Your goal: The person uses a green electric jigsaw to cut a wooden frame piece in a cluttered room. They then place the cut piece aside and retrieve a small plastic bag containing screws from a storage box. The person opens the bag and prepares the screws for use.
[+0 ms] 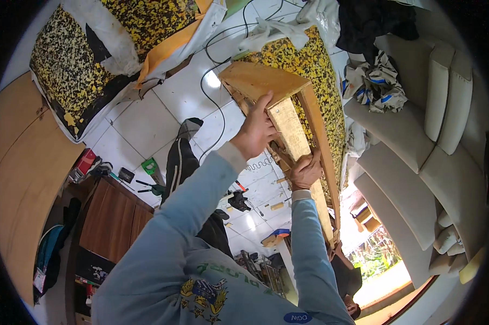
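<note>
Gripping, left hand: wooden furniture frame, upper centre.
Right hand: wrapped around frame's rail.
Green-handled saw: tiled floor, left of centre.

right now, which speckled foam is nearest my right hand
The foam at upper centre-right, next to the wooden frame your right hand grips; the other foam is at upper left, across the tiles.

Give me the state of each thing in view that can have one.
Left grip: closed on wooden frame, thumb extended
Right grip: closed on wooden frame
Wooden frame: held, tilted
Mottled foam: largely exposed
Black cable: curving loosely
Green-handled tool: unheld
Patterned cloth: crumpled
</note>
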A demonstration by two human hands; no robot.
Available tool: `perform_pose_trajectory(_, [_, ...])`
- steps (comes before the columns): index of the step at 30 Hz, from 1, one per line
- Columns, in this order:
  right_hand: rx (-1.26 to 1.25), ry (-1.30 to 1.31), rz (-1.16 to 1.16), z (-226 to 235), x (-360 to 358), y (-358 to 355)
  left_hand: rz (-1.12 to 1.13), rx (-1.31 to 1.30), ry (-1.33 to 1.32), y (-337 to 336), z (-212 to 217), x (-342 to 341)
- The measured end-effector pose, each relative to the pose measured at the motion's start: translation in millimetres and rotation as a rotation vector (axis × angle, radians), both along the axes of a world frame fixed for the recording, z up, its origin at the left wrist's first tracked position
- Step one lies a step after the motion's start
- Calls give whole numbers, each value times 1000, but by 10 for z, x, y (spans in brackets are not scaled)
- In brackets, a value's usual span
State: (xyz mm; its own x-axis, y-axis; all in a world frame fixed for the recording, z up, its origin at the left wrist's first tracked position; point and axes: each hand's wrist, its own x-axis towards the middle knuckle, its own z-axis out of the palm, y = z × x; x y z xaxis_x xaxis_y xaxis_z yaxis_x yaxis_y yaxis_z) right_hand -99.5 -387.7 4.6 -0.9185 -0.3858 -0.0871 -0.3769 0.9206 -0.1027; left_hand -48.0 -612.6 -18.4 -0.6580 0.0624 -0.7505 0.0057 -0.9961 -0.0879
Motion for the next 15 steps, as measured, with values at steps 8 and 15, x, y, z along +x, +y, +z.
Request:
perform_pose_trajectory(8, [-69,47,91,0,-35,14,-225,-1781,-189,-86,147,128])
perform_pose_trajectory(15, [-13,-481,-81,285,-399,-308,-97,-1638,19,0,-274,-75])
